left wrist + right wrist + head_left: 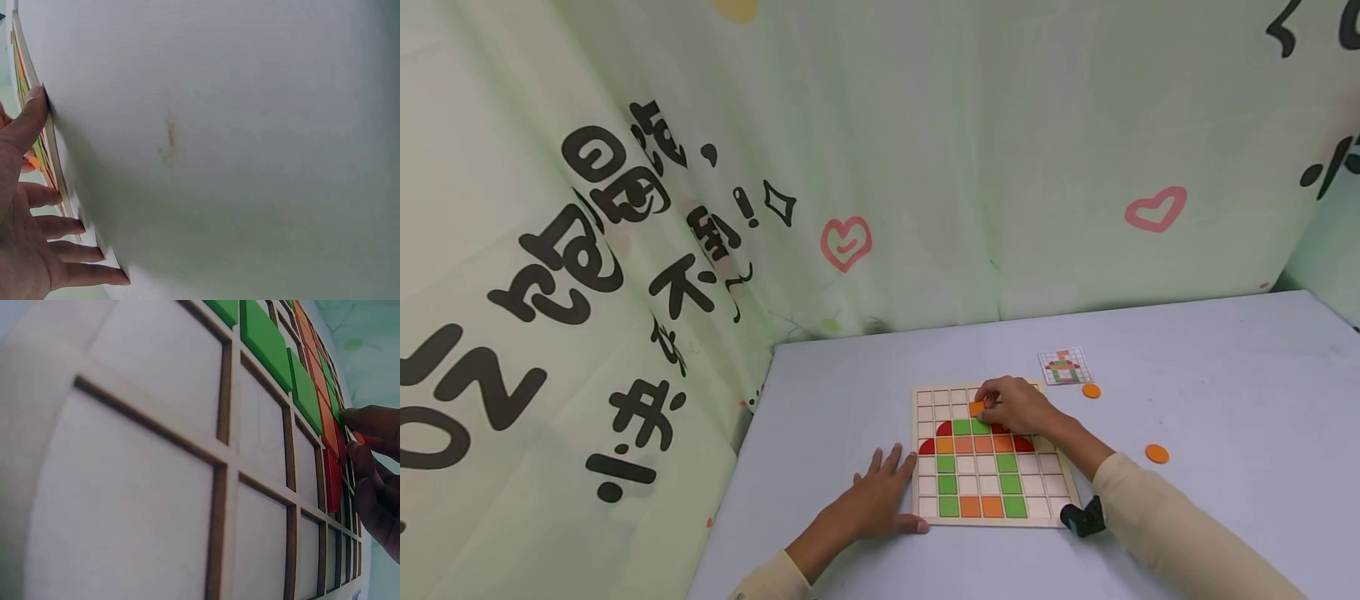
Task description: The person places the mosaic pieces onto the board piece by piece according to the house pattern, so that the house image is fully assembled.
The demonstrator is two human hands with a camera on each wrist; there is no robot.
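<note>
A wooden grid board (1051,507) lies on the table, with green, orange and red tiles set in its cells. My right hand (1017,406) is over the board's far half, its thumb and fingers pinching an orange tile (976,408) just above the green tile row. In the right wrist view, the fingertips of that hand (376,465) are right at the tiles, partly hiding them. With fingers spread, my left hand (880,497) rests at the board's left edge. In the left wrist view its thumb (32,115) lies against the wooden rim.
A small pattern card (1078,375) lies beyond the board's far right corner. Two round orange pieces, a nearer one (1157,453) and a farther one (1092,390), are to the right. A black device (1082,517) sits by the right sleeve. A printed curtain (925,167) hangs behind the table.
</note>
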